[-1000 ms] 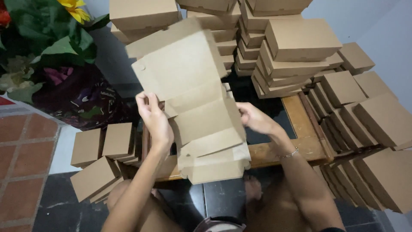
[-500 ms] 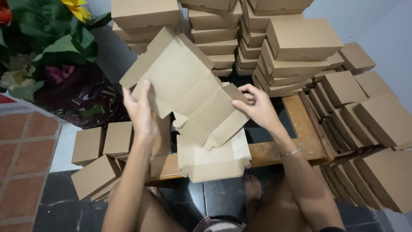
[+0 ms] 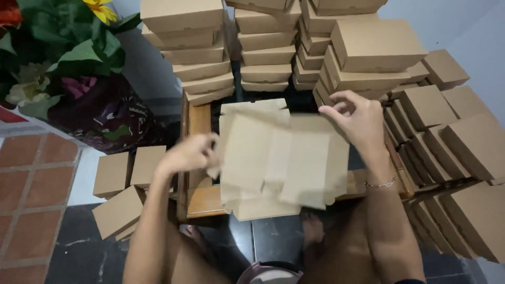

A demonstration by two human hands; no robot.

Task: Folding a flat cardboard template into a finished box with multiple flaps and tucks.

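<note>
Cardboard blank: a flat, unfolded brown box blank [image 3: 279, 163] was held out level above the near edge of a wooden table [image 3: 202, 202], blurred, its flaps spread wide.
Left hand: the left hand [image 3: 189, 153] was closed on the blank's left edge, fingers curled round a flap; it was too blurred to tell how tight.
Right hand: the right hand [image 3: 355, 115] sat at the blank's far right corner, fingers half open and bent, fingertips on or just over the edge; firm hold could not be told. A thin bracelet [image 3: 380, 184] circled the wrist.
Far edge: stacks of folded boxes [image 3: 202, 47] rose just beyond the blank, close to its far flap.
Right side: rows of folded boxes on edge [image 3: 452, 137] stood near the right forearm.
Left side: a few folded boxes [image 3: 121, 173] lay on the floor, with tiled floor [image 3: 31, 179] open beyond them; a flower bunch [image 3: 63, 52] stood at far left.
Near side: the person's knees and dark floor lay below the blank.
</note>
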